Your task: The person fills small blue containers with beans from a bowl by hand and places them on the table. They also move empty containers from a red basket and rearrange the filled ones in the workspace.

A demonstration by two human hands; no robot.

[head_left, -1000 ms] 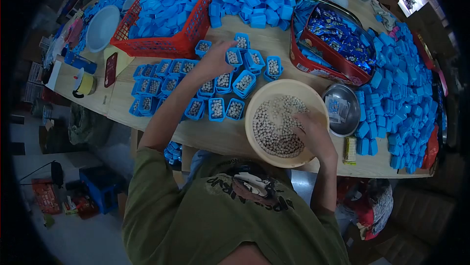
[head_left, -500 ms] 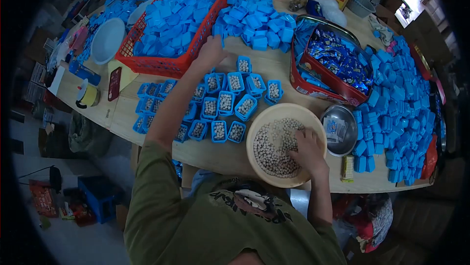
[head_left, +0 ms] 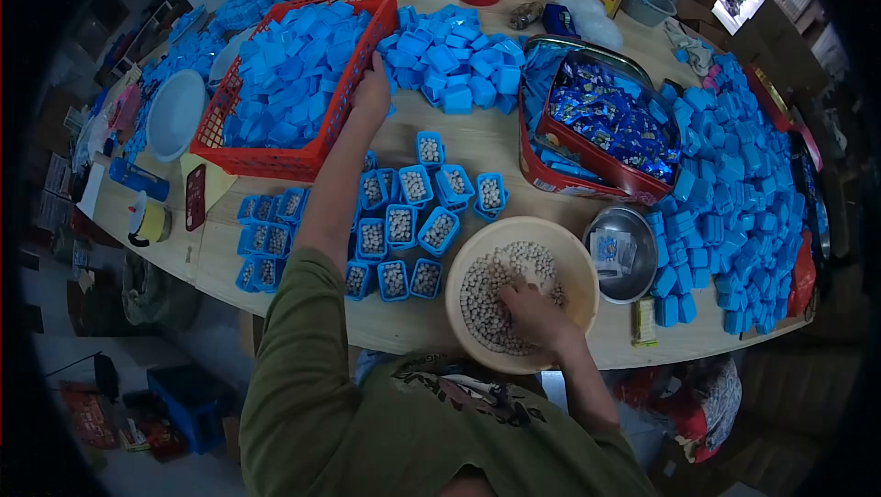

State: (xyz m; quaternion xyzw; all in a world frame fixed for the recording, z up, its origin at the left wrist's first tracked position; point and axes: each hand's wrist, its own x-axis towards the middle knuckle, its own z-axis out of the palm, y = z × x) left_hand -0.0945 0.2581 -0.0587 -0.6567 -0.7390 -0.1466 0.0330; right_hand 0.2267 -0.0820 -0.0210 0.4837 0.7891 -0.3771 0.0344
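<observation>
A long wooden table (head_left: 486,144) fills the room, crowded edge to edge. The person's left hand (head_left: 372,93) lies far out at the right wall of the red basket (head_left: 234,157), which is heaped with blue boxes (head_left: 284,84); its fingers are curled and I cannot tell whether they grip anything. The right hand (head_left: 532,313) sits in the beige bowl (head_left: 574,263) at the near edge, fingertips bunched down in the pale pellets (head_left: 486,300). Filled small boxes (head_left: 404,222) cluster left of the bowl. A steel bowl (head_left: 642,268) and a red tin (head_left: 551,180) stand to the right. Down on the near left floor stands a blue stool (head_left: 193,396).
</observation>
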